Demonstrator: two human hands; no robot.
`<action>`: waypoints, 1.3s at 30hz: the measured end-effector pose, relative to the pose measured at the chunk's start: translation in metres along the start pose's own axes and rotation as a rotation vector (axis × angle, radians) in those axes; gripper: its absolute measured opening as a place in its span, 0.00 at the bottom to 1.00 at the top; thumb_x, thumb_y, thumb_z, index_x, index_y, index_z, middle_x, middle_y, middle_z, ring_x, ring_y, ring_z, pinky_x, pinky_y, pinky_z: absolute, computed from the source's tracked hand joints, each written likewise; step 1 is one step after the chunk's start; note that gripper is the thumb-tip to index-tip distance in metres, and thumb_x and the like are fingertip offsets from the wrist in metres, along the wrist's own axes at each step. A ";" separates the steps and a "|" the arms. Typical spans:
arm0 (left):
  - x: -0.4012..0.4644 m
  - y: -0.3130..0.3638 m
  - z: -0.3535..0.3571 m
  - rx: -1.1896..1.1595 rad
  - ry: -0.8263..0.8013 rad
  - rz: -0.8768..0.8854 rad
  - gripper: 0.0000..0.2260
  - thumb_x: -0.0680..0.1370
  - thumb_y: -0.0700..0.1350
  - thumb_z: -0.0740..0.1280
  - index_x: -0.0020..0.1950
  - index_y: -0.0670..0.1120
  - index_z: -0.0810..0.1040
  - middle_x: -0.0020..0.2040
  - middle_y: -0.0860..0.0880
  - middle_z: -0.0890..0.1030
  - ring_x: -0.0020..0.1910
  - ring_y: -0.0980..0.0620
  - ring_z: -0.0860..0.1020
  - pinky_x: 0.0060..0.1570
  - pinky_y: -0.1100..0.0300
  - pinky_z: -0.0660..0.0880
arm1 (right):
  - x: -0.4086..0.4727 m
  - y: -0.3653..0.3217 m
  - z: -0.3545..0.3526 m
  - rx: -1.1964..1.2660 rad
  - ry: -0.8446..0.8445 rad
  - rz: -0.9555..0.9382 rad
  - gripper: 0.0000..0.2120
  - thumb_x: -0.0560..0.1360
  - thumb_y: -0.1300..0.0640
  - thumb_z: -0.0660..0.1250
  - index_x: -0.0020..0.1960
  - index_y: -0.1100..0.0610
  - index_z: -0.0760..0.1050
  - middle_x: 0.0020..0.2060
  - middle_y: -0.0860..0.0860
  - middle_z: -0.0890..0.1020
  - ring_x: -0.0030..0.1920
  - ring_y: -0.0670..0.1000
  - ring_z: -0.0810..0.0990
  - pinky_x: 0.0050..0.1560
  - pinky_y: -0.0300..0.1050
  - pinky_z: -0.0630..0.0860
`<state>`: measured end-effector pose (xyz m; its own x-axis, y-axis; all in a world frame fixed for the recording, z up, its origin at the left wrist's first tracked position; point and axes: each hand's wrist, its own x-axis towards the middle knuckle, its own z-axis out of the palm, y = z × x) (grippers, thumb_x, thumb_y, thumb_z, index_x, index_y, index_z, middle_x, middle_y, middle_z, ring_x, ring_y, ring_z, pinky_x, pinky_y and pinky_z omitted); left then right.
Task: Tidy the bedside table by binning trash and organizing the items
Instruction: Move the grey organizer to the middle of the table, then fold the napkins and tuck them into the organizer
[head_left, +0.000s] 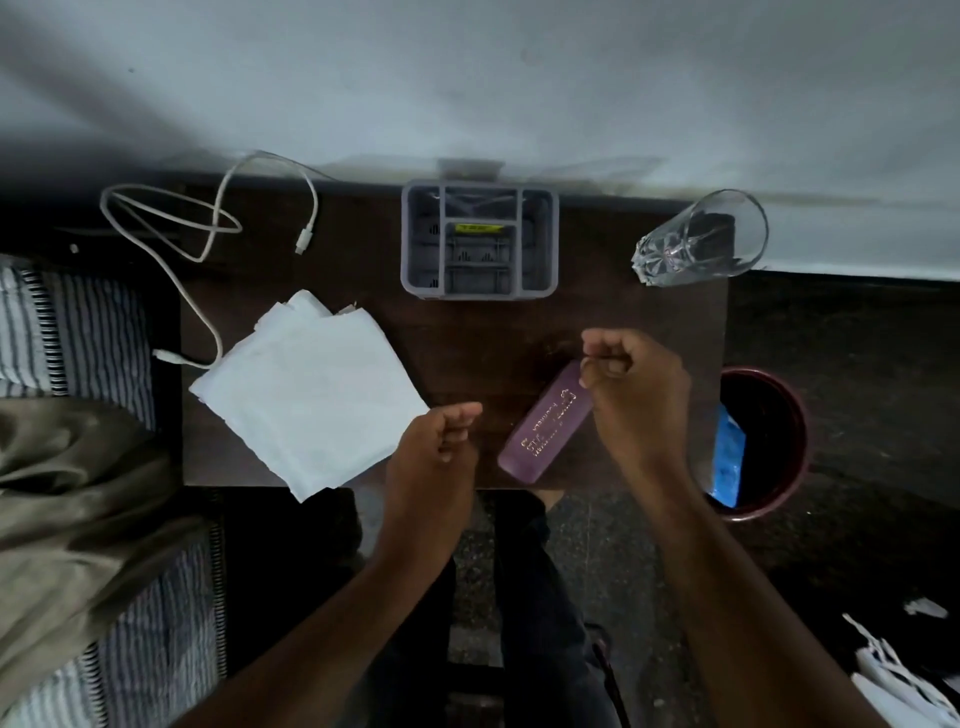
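Note:
A purple case with gold lettering lies slantwise on the dark wooden bedside table. My right hand hovers over its far end, fingers curled shut; I cannot tell whether it pinches anything. My left hand sits loosely closed near the table's front edge, between the case and a stack of white tissues. A grey compartment organizer stands at the back middle. A white charging cable loops over the table's left back corner. A clear glass stands at the back right.
A dark red bin with a blue item inside stands on the floor right of the table. A bed with striped bedding and an olive cloth lies to the left. White scraps lie on the floor lower right.

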<state>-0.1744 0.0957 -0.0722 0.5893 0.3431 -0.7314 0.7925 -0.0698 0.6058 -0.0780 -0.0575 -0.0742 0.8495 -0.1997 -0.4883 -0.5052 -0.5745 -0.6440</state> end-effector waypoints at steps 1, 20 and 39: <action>-0.002 0.000 0.001 -0.007 -0.005 0.000 0.21 0.76 0.31 0.61 0.54 0.57 0.80 0.56 0.56 0.83 0.57 0.59 0.81 0.60 0.59 0.77 | -0.002 0.001 0.001 0.008 -0.010 0.001 0.15 0.75 0.67 0.67 0.57 0.52 0.81 0.47 0.44 0.84 0.45 0.37 0.82 0.43 0.24 0.75; -0.002 -0.025 -0.071 -0.327 0.145 -0.069 0.16 0.79 0.34 0.62 0.55 0.52 0.83 0.53 0.53 0.85 0.57 0.53 0.82 0.64 0.46 0.77 | -0.063 -0.029 0.101 -0.107 -0.292 -0.079 0.08 0.75 0.60 0.68 0.51 0.51 0.83 0.42 0.47 0.87 0.43 0.48 0.86 0.51 0.56 0.82; 0.037 -0.070 -0.148 -0.599 0.170 -0.191 0.13 0.81 0.32 0.61 0.60 0.44 0.79 0.54 0.46 0.82 0.52 0.47 0.79 0.53 0.59 0.76 | -0.032 -0.068 0.160 -0.398 -0.323 -0.253 0.21 0.74 0.60 0.69 0.67 0.58 0.76 0.55 0.54 0.80 0.54 0.53 0.79 0.52 0.43 0.74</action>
<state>-0.2312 0.2514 -0.0949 0.3748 0.4444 -0.8137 0.6273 0.5247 0.5755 -0.0955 0.1153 -0.1090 0.8156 0.2001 -0.5430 -0.1423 -0.8401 -0.5234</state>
